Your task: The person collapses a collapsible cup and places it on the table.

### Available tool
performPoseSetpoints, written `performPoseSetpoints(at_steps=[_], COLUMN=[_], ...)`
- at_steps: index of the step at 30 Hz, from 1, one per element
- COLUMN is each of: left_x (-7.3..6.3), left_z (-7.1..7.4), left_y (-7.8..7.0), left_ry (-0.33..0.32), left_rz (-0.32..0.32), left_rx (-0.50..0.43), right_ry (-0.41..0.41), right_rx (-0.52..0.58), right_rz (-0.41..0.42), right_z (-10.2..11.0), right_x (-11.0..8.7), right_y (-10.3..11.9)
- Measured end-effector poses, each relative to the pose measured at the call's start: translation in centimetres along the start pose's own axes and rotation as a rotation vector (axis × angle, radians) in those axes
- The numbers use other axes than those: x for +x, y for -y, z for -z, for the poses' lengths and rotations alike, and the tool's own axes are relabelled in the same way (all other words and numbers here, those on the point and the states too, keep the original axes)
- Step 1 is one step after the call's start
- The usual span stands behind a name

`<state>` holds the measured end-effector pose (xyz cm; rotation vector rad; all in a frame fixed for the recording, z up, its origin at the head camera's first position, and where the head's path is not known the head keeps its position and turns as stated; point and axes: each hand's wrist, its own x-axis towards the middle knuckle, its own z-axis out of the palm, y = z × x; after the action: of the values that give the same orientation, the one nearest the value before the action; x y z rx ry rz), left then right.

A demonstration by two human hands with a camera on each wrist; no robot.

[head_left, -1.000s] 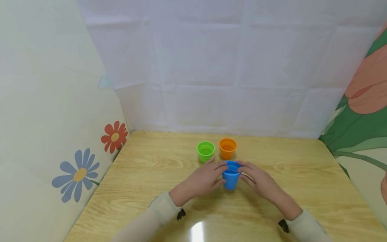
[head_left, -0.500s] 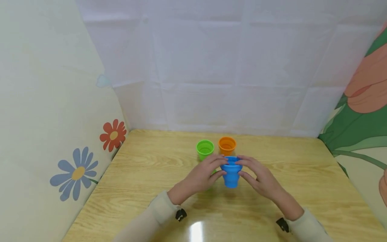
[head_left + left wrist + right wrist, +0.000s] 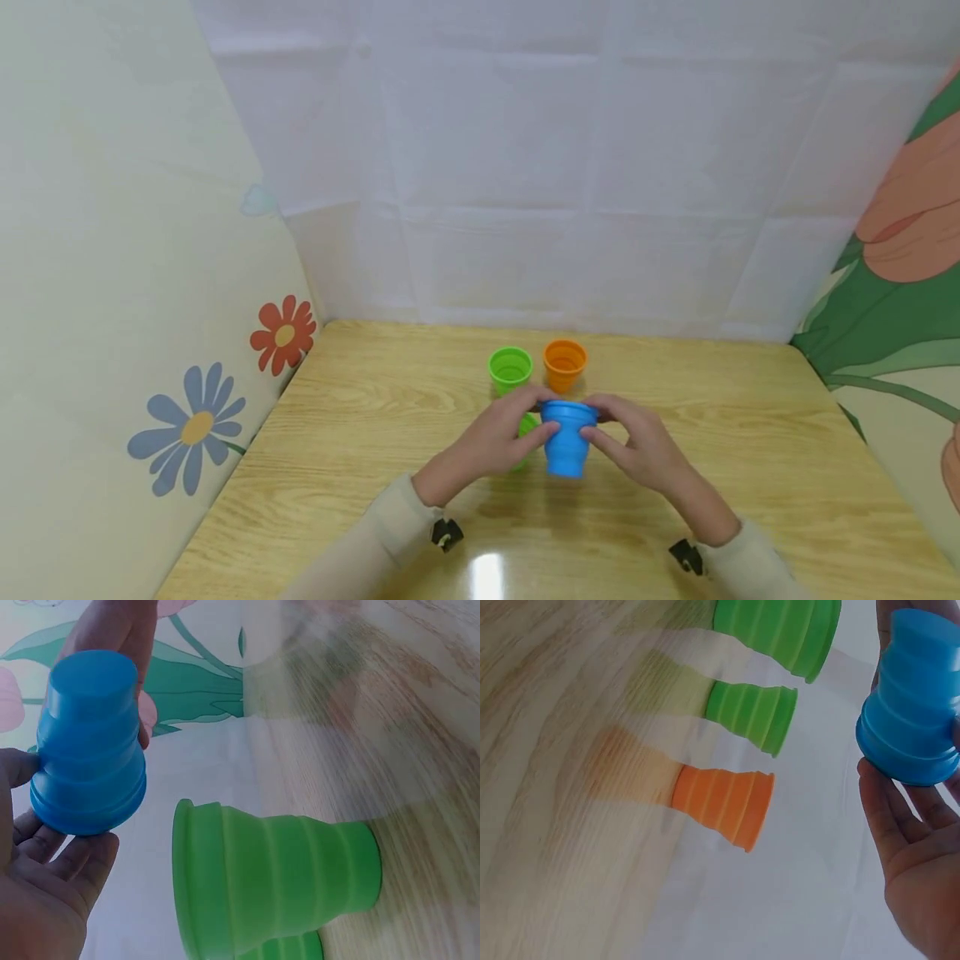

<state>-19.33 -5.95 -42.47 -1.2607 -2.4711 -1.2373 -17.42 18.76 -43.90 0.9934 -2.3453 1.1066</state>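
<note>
Between both hands a blue collapsible cup [image 3: 567, 442] is held above the table, its mouth tipped away from me and its stepped side facing me. My left hand [image 3: 495, 435] grips its left side near the rim, thumb in front and fingers behind. From the right, my right hand [image 3: 647, 443] pinches the rim area the same way. The wrist views show the cup's flat base [image 3: 96, 667] and fingertips right at the rim. Just beyond the left hand stands a green cup [image 3: 289, 870], partly hidden by that hand in the head view.
A second green cup [image 3: 511, 367] and an orange cup [image 3: 565, 363] stand upright side by side farther back on the wooden table [image 3: 390, 392]. Behind the table hangs a white sheet [image 3: 480, 208]. Flower-patterned walls [image 3: 150, 317] flank it.
Both hands have lifted the blue cup from low over the table and tipped its mouth away, so its inside no longer shows. The nearer green cup has come into view beside it.
</note>
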Motion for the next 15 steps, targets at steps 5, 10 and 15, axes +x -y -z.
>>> performPoseSetpoints(at_steps=[5,10,15], left_x=[0.04,-0.13,-0.2], left_z=[0.23,0.29,0.39], left_y=[0.0,0.42,0.66], left_ry=[0.042,0.071,0.067], left_rz=[0.092,0.158,0.204], left_rx=[-0.063,-0.12,-0.132], right_ry=[0.051,0.101,0.119], right_rx=[0.061,0.103,0.136], right_rz=[-0.06,-0.105,-0.114], right_z=[-0.41,-0.68,-1.0], right_x=[0.15,0.12,0.2], right_y=[0.25,0.34,0.14])
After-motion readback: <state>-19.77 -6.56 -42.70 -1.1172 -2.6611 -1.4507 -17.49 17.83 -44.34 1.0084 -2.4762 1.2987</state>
